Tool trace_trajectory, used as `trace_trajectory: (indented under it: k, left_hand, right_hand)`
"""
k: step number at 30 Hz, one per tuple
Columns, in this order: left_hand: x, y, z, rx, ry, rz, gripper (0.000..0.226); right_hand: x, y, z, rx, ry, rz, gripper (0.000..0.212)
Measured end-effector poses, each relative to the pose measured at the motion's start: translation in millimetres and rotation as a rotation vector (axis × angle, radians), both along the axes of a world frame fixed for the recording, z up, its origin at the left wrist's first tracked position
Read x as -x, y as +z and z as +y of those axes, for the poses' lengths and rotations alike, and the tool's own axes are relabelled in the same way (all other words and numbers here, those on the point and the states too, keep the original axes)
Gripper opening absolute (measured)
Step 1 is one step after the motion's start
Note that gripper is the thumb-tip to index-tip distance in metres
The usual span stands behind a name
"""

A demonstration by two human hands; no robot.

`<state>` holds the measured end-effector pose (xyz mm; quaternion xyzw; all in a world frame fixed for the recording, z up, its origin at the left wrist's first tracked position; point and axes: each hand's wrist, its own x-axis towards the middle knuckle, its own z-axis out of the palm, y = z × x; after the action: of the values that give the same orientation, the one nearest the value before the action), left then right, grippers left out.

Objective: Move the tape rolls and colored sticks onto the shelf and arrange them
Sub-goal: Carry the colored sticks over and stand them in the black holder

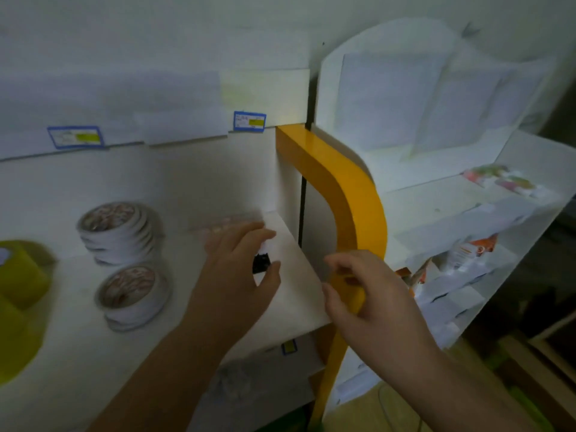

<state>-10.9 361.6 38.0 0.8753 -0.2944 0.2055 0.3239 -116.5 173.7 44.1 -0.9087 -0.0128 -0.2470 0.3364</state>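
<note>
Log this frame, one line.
left hand: pinches small black-white item over shelf | right hand: open | tape stacks: shelved

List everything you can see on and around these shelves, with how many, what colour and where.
white tape rolls: two stacks, white with reddish printed tops, middle of the shelf, one in front of the other
yellow tape rolls: at least two, yellow, left edge of the shelf
shelf: one, white
price labels: two, blue-edged, on the shelf rail above
frame: one, orange-yellow, curved, right of the shelf
packets: several, blurred, on the white rack at right
small item: black and white, blurred, in the left hand
left hand: pinches the small item
right hand: fingers curled at the frame
</note>
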Motion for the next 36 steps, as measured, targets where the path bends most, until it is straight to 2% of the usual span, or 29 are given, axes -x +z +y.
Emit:
trace_trajectory:
  k: [10,21,29,36]
  left_hand:
    - [86,38,-112,-0.045,-0.024,-0.045,0.042]
    - [147,45,-245,-0.085,-0.072,0.05,0.052]
    - [144,37,-333,-0.106,-0.178,0.024,0.051]
    - [102,31,-416,-0.066,-0.231,0.067,0.052]
  right_hand:
    - [78,-2,-127,0.006,-0.159,-0.052,0.031]
    - [160,4,-245,0.071,-0.233,-0.012,0.028]
    - [168,-4,-309,0.066,-0.308,0.027,0.036]
    - [146,10,-381,0.162,-0.359,0.079,0.031]
